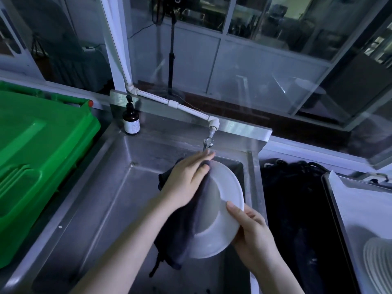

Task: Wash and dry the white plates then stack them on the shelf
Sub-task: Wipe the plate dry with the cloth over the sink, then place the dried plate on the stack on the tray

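Steel sink unit [84, 198] with brown pump bottle [131, 122] upright on back-left ledge; white plates [379, 264] stacked on right-hand tray [360, 209]

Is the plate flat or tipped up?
Tipped up. The white plate is held tilted over the sink: the right hand grips its rim, the left hand presses a dark cloth on it.
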Action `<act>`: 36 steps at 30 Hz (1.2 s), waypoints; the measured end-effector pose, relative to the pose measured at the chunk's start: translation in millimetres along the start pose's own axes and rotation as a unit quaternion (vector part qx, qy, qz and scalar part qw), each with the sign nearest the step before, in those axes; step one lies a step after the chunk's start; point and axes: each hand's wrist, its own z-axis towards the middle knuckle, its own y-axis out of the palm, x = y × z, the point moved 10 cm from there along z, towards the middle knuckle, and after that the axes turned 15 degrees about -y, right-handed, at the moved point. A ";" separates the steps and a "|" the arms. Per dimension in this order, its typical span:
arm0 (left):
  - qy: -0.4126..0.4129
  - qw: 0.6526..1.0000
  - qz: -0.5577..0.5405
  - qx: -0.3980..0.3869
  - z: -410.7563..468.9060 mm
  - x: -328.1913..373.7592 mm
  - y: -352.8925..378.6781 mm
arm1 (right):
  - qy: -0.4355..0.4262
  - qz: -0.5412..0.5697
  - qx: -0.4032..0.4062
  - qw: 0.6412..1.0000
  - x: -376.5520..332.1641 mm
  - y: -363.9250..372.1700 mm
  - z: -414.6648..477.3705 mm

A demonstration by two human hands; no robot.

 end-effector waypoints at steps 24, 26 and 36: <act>-0.299 0.894 -0.331 -0.043 -76.6 -56.2 25.7 | -0.213 -0.433 -0.052 0.874 -42.6 -19.7 -5.8; -0.300 0.864 -0.402 -0.048 -77.6 -36.6 19.5 | -0.233 -0.491 -0.092 0.834 -39.7 -10.6 -11.6; -0.325 0.853 -0.408 0.019 -84.5 -21.4 41.3 | -0.340 -0.690 -0.202 0.606 -39.1 10.4 -42.7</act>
